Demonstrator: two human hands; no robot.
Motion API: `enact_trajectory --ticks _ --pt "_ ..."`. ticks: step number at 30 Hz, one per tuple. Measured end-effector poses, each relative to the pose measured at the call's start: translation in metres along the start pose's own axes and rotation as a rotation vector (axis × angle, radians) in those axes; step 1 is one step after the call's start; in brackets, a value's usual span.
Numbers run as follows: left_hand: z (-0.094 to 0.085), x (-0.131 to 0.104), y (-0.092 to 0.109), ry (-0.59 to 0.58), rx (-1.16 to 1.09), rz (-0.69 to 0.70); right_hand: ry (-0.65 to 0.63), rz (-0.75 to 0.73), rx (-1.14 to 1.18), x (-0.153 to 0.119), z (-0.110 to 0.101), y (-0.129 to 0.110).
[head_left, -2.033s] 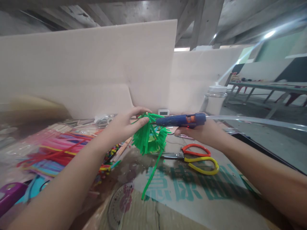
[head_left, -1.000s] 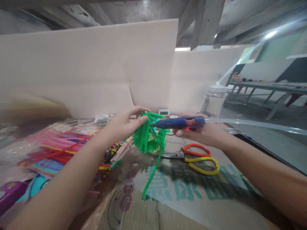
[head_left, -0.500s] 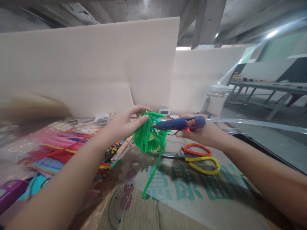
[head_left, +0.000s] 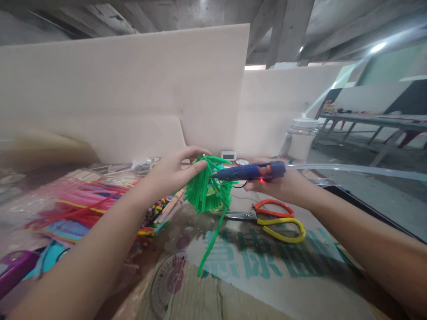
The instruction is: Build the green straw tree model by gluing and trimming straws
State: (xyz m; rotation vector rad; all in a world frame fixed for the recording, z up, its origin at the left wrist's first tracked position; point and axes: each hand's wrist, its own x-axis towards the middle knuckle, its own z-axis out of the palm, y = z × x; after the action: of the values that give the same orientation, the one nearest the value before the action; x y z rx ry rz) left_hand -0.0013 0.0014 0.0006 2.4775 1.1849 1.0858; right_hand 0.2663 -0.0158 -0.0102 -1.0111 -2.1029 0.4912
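My left hand (head_left: 182,171) is closed on a green pipe-cleaner piece (head_left: 200,189), its thumb pressed on the near side near the top. The piece is built of many short green strips, and one long strand hangs from it toward the table. In my right hand (head_left: 271,186) is a blue glue gun (head_left: 248,172) with a lit red light and a clear glue stick (head_left: 353,169) sticking out of its back. The nozzle points left and meets the green strips; whether glue comes out cannot be seen. Below lie scissors (head_left: 280,226) with one red and one yellow handle.
Colourful pipe cleaners (head_left: 86,204) are heaped at the left, near a purple tool (head_left: 18,266). A clear protractor (head_left: 163,280) lies in front. Behind are a small white digital display (head_left: 228,155), a clear bottle (head_left: 300,138) and tall white boards (head_left: 133,89).
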Motion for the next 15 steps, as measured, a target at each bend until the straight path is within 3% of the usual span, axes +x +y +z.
enact_trajectory --ticks 15 --pt "-0.0013 -0.0010 0.0017 -0.006 0.024 0.004 0.048 0.092 0.007 0.0007 0.0009 -0.0034"
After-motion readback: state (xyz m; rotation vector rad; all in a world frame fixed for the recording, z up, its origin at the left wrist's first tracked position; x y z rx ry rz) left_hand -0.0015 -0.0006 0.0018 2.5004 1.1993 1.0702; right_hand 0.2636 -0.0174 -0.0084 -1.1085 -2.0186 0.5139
